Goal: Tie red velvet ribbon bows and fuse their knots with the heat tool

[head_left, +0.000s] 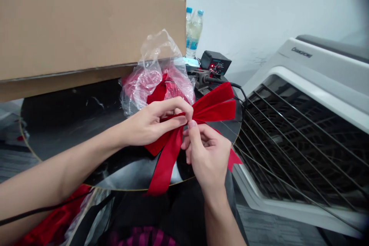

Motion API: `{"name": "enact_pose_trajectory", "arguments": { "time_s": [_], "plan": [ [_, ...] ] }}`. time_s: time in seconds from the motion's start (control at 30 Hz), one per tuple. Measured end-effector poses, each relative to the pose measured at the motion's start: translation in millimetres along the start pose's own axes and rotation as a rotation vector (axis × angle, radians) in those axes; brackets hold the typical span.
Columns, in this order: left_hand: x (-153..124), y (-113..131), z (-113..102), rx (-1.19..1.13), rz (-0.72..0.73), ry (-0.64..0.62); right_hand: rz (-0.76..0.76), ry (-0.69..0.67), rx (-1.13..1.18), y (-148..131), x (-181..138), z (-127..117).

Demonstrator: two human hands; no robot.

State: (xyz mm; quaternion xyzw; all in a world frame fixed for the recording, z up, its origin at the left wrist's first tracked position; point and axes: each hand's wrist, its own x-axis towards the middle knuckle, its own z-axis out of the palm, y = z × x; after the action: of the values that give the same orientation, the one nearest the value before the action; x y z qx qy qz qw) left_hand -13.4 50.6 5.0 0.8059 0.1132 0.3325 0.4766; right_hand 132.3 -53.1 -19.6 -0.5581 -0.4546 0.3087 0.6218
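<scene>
A red ribbon bow (215, 104) is between my two hands, above the round black table. Its loops point right, one tail (164, 167) hangs over the table's front edge, and a notched end (234, 160) shows beyond my right wrist. My left hand (161, 121) pinches the bow's middle between thumb and index finger. Close against it, my right hand (206, 144) pinches at the same centre, thumb up and fingers curled. Whatever ties the bow's middle is hidden by my fingertips. Just behind my left hand lies a clear plastic bag (158, 73) with red ribbon inside.
A large cardboard box (92, 27) stands at the back of the black table (72, 123). Behind it are two bottles (195, 30) and a black control box (216, 62) with cables. An air cooler (302, 130) stands on the right. Red material (57, 219) lies below left.
</scene>
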Motion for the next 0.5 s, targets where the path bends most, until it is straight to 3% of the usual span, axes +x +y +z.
{"name": "enact_pose_trajectory", "arguments": {
  "time_s": [0.5],
  "plan": [
    [5.4, -1.7, -8.1, -0.043, -0.185, 0.008, 0.145, -0.106, 0.031, -2.1, 8.7, -6.9]
  ]
}}
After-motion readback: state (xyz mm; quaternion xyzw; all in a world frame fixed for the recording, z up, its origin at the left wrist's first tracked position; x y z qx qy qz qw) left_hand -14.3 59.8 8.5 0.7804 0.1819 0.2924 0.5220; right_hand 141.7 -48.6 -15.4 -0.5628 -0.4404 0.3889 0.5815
